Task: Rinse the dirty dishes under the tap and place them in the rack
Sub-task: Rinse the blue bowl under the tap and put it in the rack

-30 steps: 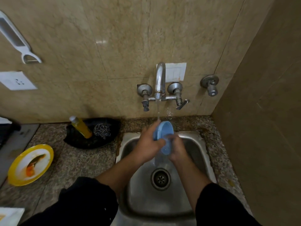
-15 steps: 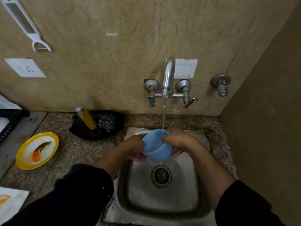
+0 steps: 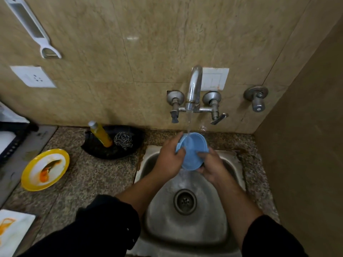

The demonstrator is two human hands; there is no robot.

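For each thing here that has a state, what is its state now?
blue bowl: tilted under the stream, held in both hands.
tap: running.
left hand: grips the bowl's rim.
right hand: holds the bowl's near edge.
yellow plate: on the counter, smeared orange.
sink: wet, drain unplugged.

Beige stone-look tiles cover the back wall (image 3: 148, 52), with a small glare (image 3: 132, 38) high up. A darker brown side wall (image 3: 306, 145) closes the right. A white socket (image 3: 33, 76) sits at the left. The tabletop (image 3: 92, 182) is speckled granite.
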